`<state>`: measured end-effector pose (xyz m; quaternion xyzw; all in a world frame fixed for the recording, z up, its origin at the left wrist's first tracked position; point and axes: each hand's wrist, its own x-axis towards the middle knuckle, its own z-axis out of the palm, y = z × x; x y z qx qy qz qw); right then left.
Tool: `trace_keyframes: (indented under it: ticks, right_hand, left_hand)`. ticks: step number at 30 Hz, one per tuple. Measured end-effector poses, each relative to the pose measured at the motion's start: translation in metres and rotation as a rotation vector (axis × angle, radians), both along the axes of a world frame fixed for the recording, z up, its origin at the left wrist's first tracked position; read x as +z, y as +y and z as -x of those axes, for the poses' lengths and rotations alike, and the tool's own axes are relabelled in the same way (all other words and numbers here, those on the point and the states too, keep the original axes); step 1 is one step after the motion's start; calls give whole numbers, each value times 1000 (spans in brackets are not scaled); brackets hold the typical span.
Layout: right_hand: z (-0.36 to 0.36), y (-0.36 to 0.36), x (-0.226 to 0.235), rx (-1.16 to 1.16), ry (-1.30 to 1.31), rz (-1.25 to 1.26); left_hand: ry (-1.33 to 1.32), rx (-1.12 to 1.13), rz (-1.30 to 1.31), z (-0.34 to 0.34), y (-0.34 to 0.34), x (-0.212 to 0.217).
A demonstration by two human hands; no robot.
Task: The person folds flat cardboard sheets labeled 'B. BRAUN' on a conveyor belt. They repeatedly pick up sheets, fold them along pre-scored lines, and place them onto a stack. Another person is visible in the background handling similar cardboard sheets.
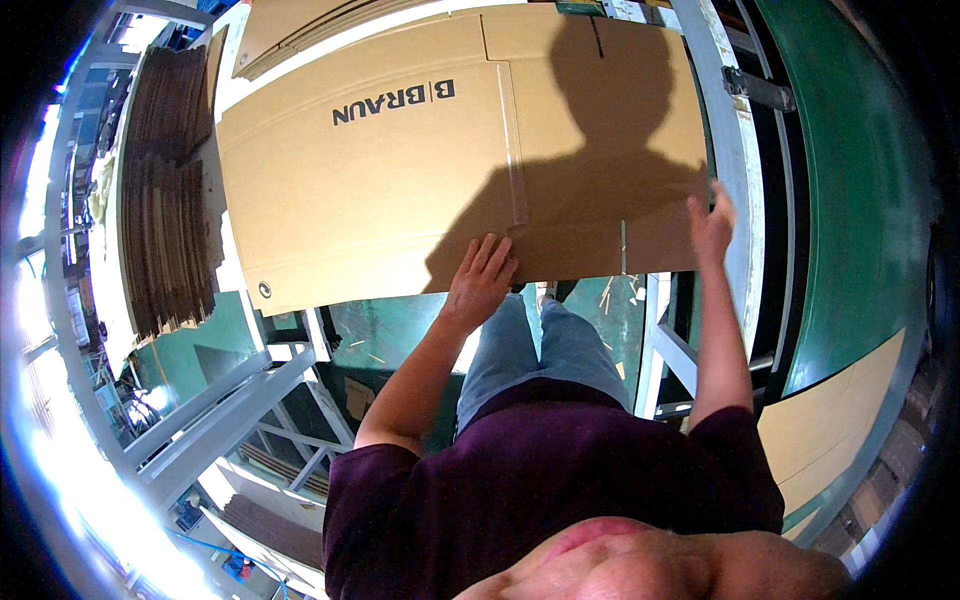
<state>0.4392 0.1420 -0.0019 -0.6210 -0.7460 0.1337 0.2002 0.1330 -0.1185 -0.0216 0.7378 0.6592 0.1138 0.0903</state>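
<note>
Above the flat cardboard sheet [340, 190] I see a wide way for a hand to pass, with the left hand [483, 275] occupying one place at the near edge. At the right edge the passage is more narrow: the right hand [712, 228] is there, and just beside it runs a pale metal rail [737, 150]. On the left, tall cardboard stacks [168, 245] stand in the way. Between the person's legs [540, 350] and the metal bars [225, 405], a gap shows the green floor [385, 325].

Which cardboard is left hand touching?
The large, flat tan cardboard sheet with black print, under the left hand; brown cardboard stacks at far left are untouched.
</note>
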Motion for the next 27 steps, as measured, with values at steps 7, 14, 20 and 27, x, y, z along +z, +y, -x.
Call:
trace_keyframes:
  ticks: [7,14,20,27]
  right_hand:
    - [-13,55,26,29,178,322]
    - [147,-52,94,496,38,96]
    - [245,-93,-25,783,-399,-157]
    - [230,-72,-14,640,-220,91]
  left_hand:
    - [39,-17,-72,-1,0,-15]
    - [81,-29,-110,1,5,-25]
    - [-66,42,-152,2,10,-24]
    - [-155,121,-147,-1,7,-23]
